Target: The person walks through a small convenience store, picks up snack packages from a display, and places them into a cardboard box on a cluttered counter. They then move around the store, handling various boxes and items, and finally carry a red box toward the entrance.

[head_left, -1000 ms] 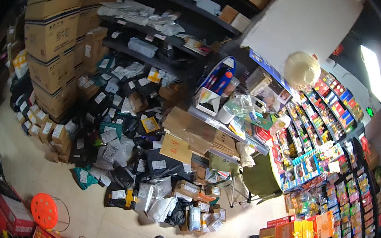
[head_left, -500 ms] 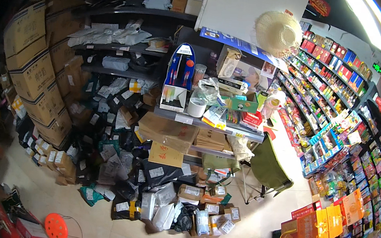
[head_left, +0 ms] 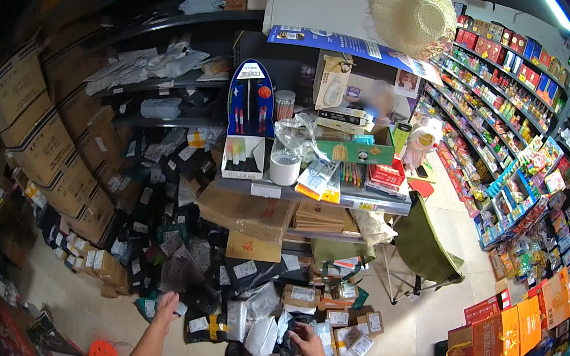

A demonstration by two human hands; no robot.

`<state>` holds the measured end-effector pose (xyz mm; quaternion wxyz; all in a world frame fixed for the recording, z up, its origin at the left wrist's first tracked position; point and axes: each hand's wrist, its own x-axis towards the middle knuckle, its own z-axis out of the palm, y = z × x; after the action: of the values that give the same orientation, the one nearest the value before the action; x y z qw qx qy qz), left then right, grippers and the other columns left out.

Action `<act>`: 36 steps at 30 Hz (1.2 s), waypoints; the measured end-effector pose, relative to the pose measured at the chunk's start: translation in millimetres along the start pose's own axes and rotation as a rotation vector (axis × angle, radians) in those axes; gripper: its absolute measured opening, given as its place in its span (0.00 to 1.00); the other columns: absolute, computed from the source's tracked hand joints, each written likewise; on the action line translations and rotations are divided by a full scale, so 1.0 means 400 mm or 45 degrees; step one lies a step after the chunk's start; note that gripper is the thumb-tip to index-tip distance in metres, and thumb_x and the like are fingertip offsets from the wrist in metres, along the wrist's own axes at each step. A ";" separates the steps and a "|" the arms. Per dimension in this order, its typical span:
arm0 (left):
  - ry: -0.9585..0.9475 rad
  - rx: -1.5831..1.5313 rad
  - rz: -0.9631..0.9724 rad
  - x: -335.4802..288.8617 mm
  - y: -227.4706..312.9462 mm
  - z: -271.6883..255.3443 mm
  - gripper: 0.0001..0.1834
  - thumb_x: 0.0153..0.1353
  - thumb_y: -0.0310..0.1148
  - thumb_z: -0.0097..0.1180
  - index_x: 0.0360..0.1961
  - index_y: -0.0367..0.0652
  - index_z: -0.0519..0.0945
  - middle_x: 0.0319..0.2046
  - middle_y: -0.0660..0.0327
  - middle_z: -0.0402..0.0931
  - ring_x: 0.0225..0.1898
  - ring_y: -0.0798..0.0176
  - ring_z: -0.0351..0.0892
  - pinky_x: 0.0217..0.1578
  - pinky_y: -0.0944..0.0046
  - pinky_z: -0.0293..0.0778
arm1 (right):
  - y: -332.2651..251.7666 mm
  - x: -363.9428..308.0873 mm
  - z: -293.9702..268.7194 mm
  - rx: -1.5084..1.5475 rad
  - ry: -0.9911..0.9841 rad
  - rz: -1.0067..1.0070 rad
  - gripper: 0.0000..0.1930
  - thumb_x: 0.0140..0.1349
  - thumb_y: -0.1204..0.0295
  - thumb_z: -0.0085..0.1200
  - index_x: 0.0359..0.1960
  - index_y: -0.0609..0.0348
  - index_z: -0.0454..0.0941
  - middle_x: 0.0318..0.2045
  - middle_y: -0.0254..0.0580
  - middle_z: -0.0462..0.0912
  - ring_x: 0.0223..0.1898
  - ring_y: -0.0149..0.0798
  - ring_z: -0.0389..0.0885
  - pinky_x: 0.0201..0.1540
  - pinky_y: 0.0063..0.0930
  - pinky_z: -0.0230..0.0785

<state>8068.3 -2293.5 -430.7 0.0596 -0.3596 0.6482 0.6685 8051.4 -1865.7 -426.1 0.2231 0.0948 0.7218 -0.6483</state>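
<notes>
My left hand (head_left: 166, 306) is stretched over the floor parcels, its fingers apart and nothing in them. Closest to it are a teal plastic mailer (head_left: 144, 307) and a black parcel with yellow tape (head_left: 200, 327). Over the front of the heap, my right hand (head_left: 308, 342) has its fingers spread beside a crumpled black bag (head_left: 288, 346) and a light blue parcel (head_left: 324, 336). Whether its fingertips touch the bag is hard to tell. A white wrapped parcel (head_left: 261, 337) lies between the hands, near my feet.
Ahead stands a grey shelf unit (head_left: 266, 191) with stationery and flat cardboard. Tall cartons (head_left: 65, 160) are stacked at left. To the right are a green folding chair (head_left: 429, 247), orange gift boxes (head_left: 491, 339) and stocked shelves. A red-orange stool (head_left: 105, 354) is at lower left.
Both my forearms now reach in from the lower edge toward the parcels; before, only one hand showed at the bottom. The view has shifted, and the shelf unit and heap look closer.
</notes>
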 end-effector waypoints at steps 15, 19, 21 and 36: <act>-0.152 -0.143 0.055 0.777 0.412 0.272 0.42 0.53 0.61 0.56 0.65 0.56 0.58 0.64 0.63 0.56 0.63 0.53 0.55 0.51 0.45 0.60 | -0.201 0.772 0.230 1.018 0.327 -0.022 0.38 0.56 0.49 0.58 0.64 0.45 0.54 0.58 0.39 0.66 0.57 0.44 0.67 0.52 0.51 0.61; 0.008 -0.215 0.101 0.811 0.394 0.311 0.35 0.52 0.57 0.59 0.57 0.51 0.70 0.49 0.66 0.71 0.47 0.64 0.68 0.42 0.60 0.65 | -0.198 0.826 0.265 1.104 0.459 -0.207 0.30 0.57 0.51 0.57 0.56 0.52 0.64 0.49 0.39 0.72 0.48 0.39 0.73 0.41 0.37 0.68; -0.008 -0.290 0.166 0.824 0.380 0.302 0.31 0.54 0.53 0.58 0.54 0.45 0.73 0.42 0.67 0.74 0.40 0.67 0.69 0.40 0.64 0.64 | -0.216 0.846 0.251 1.061 0.516 -0.193 0.27 0.58 0.54 0.58 0.53 0.52 0.65 0.43 0.37 0.74 0.42 0.36 0.75 0.36 0.31 0.70; 0.154 -0.125 0.415 0.676 0.427 0.291 0.27 0.63 0.39 0.52 0.61 0.40 0.63 0.59 0.56 0.63 0.59 0.56 0.62 0.58 0.59 0.58 | -0.268 0.706 0.196 0.645 1.022 -0.303 0.28 0.58 0.65 0.59 0.57 0.63 0.63 0.43 0.38 0.73 0.43 0.32 0.73 0.39 0.24 0.70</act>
<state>7729.6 -2318.3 -452.3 -0.1066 -0.2918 0.6668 0.6774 7772.2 -2000.8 -460.8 -0.1784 0.3053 0.5763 -0.7368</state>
